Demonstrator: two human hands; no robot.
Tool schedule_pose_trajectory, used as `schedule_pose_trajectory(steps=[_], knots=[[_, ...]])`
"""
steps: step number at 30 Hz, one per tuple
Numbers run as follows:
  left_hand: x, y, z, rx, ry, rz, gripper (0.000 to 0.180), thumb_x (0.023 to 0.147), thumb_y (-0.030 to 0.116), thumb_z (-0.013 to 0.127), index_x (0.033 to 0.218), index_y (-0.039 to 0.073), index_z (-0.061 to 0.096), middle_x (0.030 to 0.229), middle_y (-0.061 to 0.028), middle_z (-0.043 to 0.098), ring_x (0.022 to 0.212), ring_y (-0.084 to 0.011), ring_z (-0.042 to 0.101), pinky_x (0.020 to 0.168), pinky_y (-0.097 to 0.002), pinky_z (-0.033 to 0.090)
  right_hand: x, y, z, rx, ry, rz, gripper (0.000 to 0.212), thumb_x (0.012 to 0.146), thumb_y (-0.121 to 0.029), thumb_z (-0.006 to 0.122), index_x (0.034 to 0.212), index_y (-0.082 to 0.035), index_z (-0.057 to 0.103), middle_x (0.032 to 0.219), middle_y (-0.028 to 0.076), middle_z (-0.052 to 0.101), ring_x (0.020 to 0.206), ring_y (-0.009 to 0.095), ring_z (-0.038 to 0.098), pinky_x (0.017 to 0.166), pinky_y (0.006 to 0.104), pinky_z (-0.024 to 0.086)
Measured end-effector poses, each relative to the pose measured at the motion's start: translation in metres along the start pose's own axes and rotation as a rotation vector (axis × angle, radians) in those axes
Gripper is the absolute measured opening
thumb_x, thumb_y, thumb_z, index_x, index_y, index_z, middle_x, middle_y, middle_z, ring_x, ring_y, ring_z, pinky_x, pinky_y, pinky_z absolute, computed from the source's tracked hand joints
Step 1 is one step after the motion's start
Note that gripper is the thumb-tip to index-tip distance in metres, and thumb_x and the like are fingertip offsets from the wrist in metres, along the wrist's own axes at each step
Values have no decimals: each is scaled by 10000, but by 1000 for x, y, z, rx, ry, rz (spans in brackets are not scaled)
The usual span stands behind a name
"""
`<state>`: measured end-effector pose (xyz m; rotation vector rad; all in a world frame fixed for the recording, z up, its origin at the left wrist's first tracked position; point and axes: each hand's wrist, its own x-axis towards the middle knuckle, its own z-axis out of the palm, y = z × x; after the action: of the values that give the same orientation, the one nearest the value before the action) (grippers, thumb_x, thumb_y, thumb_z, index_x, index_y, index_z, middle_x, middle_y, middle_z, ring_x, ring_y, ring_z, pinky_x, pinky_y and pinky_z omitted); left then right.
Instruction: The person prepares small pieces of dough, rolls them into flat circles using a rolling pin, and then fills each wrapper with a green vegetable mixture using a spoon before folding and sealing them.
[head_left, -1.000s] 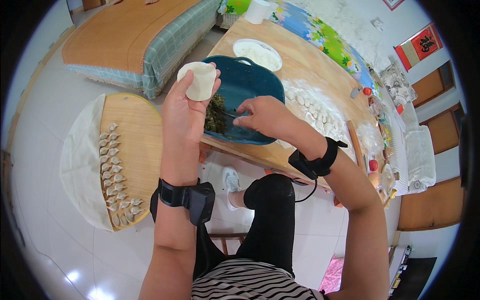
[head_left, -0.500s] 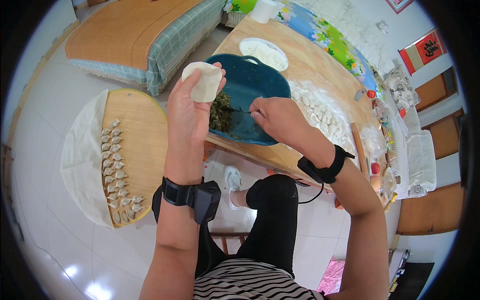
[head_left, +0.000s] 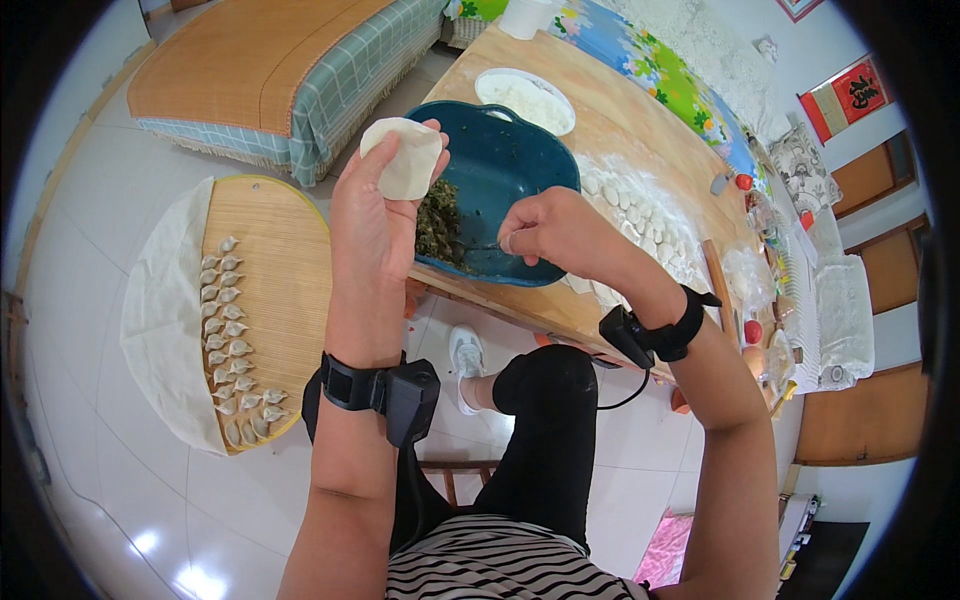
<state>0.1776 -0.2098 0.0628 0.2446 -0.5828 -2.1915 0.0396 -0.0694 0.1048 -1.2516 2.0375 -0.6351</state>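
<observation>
A round, pale dumpling wrapper lies across the fingers of my left hand, held by the thumb, above the near left rim of a blue-green basin. Dark green chopped filling is heaped at the left inside the basin, partly hidden by my left hand. My right hand is over the basin's near right part, its fingers pinched round a thin metal-handled utensil. The utensil's tip meets the filling's edge, so its head cannot be made out.
Floured dough pieces lie on the wooden table, with a rolling pin to their right. Behind the basin stands a white plate of flour. Several finished dumplings sit on a round, partly cloth-covered tray at left.
My right hand has moved slightly lower and nearer to me, with the utensil's handle now lower in the basin. My left hand still holds the wrapper, almost unmoved.
</observation>
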Motion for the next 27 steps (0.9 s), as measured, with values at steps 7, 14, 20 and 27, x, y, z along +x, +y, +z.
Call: schedule_pose_trajectory(steps=[7, 14, 20, 27], knots=[[0, 0, 1, -8, 8, -1, 296, 929, 107, 556, 1157, -66, 482, 1109, -235, 610, 999, -301, 635, 901, -384, 534, -1, -7, -23, 171, -97, 132, 124, 747, -109, 645, 760, 4, 695, 576, 25, 572, 504, 70, 486, 476, 214, 374], [1, 1, -4, -19, -7, 31, 335, 914, 79, 587, 1183, -82, 470, 1157, -236, 582, 1089, -313, 595, 942, -395, 531, -8, 5, -36, 414, 13, 113, 150, 742, -131, 666, 766, 12, 703, 566, 36, 563, 478, 88, 472, 459, 220, 371], [3, 0, -6, -14, 8, 35, 326, 935, 124, 571, 1178, -74, 481, 1148, -227, 584, 1090, -301, 589, 956, -393, 511, -19, 15, -52, 538, 80, 101, 154, 784, -124, 678, 817, 26, 699, 593, 31, 564, 494, 80, 476, 472, 210, 379], [-1, -10, 2, -114, -37, -225, 361, 992, 308, 484, 1122, -28, 517, 1087, -140, 599, 1050, -256, 598, 928, -363, 496, -36, 8, -61, 644, 210, 27, 149, 829, -127, 669, 890, 6, 696, 617, 2, 546, 521, 63, 459, 503, 201, 379]])
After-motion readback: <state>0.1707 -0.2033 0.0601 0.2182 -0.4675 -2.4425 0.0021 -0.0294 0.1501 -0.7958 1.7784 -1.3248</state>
